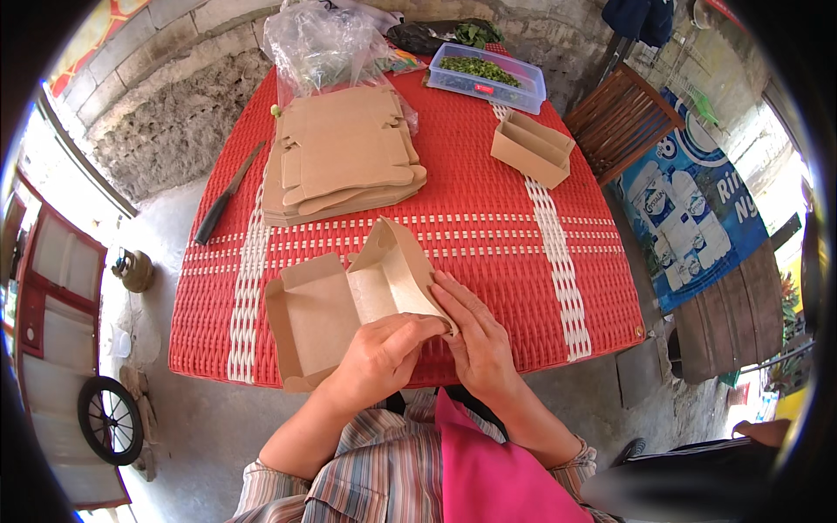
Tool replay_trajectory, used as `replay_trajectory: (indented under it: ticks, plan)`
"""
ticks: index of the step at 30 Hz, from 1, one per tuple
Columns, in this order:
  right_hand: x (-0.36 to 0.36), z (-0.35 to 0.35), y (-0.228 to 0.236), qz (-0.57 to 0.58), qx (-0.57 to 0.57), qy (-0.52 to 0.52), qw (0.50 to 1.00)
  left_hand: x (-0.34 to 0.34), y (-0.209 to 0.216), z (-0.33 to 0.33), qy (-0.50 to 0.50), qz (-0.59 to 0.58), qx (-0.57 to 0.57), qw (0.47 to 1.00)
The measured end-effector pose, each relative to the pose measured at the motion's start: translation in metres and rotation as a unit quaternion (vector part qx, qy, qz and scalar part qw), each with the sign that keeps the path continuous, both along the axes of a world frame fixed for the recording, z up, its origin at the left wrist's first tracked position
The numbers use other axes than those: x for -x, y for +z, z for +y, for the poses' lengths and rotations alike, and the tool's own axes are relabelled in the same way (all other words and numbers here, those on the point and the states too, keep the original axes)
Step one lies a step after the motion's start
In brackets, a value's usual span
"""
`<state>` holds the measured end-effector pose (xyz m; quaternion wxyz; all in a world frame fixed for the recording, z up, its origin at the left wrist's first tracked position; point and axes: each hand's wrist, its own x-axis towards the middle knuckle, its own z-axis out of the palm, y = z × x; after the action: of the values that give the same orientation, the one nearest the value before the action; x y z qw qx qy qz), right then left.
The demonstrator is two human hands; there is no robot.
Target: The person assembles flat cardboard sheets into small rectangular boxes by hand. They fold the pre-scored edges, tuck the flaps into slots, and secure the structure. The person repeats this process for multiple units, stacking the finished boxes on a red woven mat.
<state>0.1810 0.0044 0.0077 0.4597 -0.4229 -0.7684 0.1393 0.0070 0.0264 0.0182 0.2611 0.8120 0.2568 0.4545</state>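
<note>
A partly folded brown cardboard box [321,314] lies at the near edge of the table, its lid half spread out to the left and its walled half on the right. My left hand [384,353] is closed, pinching the near right corner of the box between thumb and fingers. Against the outside of the right wall lies my right hand [475,336], its fingers stretched together along the cardboard and its thumb near the same corner. Beyond the box rests a stack of flat brown box blanks [344,148].
A black-handled knife [225,196] lies left of the stack. At the far right stand a small divided cardboard tray [534,148] and a clear plastic container [486,74] of chopped greens. A clear plastic bag [318,48] sits behind the stack on the red woven table [471,205].
</note>
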Motion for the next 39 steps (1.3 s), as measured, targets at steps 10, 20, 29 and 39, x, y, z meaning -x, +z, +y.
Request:
replay_trajectory:
  ticks: [10,20,29,39]
  plan:
    - [0.004,-0.002,0.003,0.094,0.082,-0.017,0.992,0.001,0.002,-0.002,0.064,-0.021,0.072,0.995]
    - [0.000,0.002,-0.005,0.001,-0.029,-0.020,0.999,0.001,-0.001,0.004,0.056,-0.047,0.035,0.997]
    - [0.002,0.002,-0.001,0.022,-0.115,-0.042,0.992,-0.001,-0.012,0.007,0.041,-0.030,-0.031,0.998]
    - [-0.014,0.039,0.021,0.037,0.013,-0.008,0.999,0.005,0.023,0.037,0.091,0.040,0.105,0.989]
